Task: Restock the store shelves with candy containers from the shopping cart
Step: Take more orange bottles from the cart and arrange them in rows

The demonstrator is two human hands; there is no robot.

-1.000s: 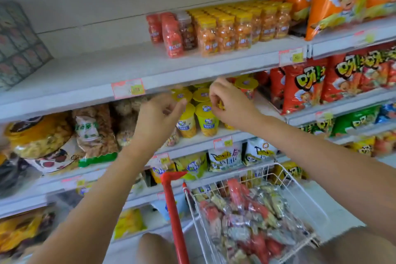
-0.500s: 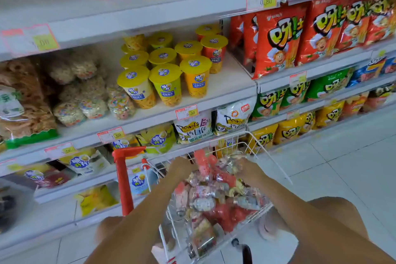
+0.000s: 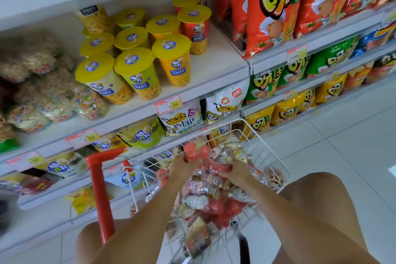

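A white wire shopping cart [image 3: 270, 137] stands in front of the shelves, filled with a pile of small candy containers [image 3: 201, 199] with red caps and mixed labels. Both of my hands are down inside the cart. My left hand [image 3: 182, 168] grips red-capped candy containers [image 3: 191, 152] that stick up above its fingers. My right hand [image 3: 237, 171] curls round another red candy container [image 3: 217, 168] lying on top of the pile. The shelf [image 3: 192, 94] above the cart holds yellow-lidded snack cups [image 3: 135, 70].
The cart's red handle post [image 3: 99, 191] rises at the left of the basket. Red snack bags [image 3: 276, 6] fill the upper right shelf, green and yellow bags the rows below. Clear bags of coloured cereal [image 3: 53, 100] sit left of the cups. White floor tiles [image 3: 342, 139] lie at the right.
My hands came down from the shelf with the yellow-lidded cups into the cart and took hold of containers. The view tilted down and closer to the cart.
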